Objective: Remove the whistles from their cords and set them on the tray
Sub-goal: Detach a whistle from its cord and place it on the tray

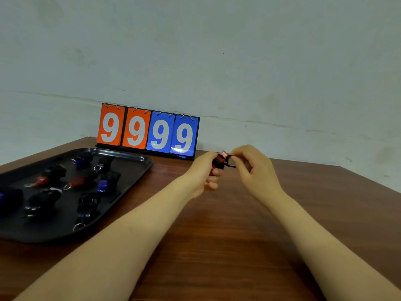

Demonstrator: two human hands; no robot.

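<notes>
Above the brown wooden table [217, 235], towards its far edge and to the right of the tray, both bare hands meet around one item: a red and black whistle [219, 161], lifted clear of the tabletop. Left hand [204, 172]: fingers curled round the whistle's body, the lower fingers folded into the palm. Right hand [252, 166]: thumb and forefinger pinched together on the thin black cord [230, 163] just beside the whistle's upper end; the remaining fingers curled loosely; whether the cord is threaded through the whistle's ring cannot be told. Both forearms bare, reaching in from the near edge. Black rectangular tray [132, 157]: lying flat on the left part of the table, well apart from the hands, raised rim, partly cut off by the picture's left edge. Contents of the tray: several whistles, dark and blurred, among them two red ones [41, 180] with metal split rings, a blue one [102, 185] near the middle, another blue one [79, 160] towards the far rim, and black ones nearer the front; exact count unclear. Flip scoreboard [147, 131]: standing upright at the table's far edge against the pale wall [217, 51], just behind the tray's far corner, two orange cards and two blue cards, each showing a white 9.
</notes>
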